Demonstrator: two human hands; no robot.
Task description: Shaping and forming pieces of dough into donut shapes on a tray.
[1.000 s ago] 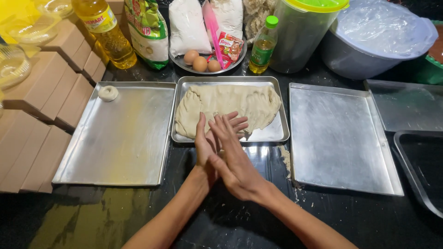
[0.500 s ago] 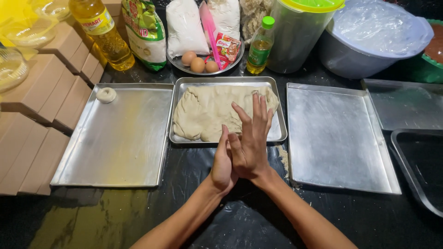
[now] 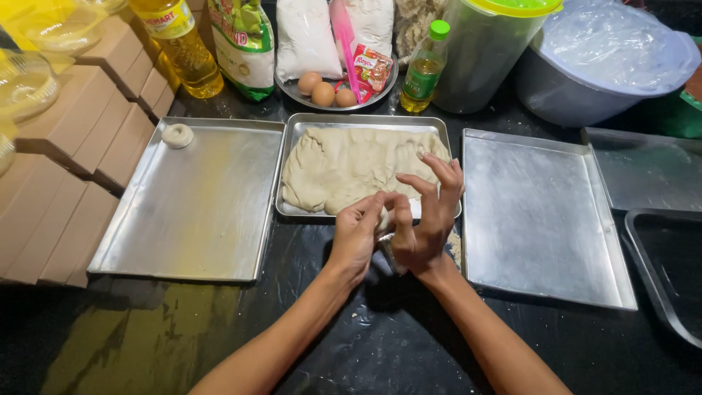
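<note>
A black desk (image 3: 351, 344) carries several metal trays side by side. The left hand (image 3: 356, 238) and right hand (image 3: 428, 219) meet just in front of the middle tray (image 3: 292, 168), their fingers closed together around a small piece of dough (image 3: 383, 219) pinched between them. That tray holds a flat sheet of dough (image 3: 344, 168), most of it still whole. The left tray (image 3: 190, 212) holds just one shaped round of dough (image 3: 177, 134) in its far corner; the right tray (image 3: 541, 219) is bare. So the shaping looks barely begun. Behind, a round plate (image 3: 289, 84) holds three eggs (image 3: 324, 91) and bags of flour.
</note>
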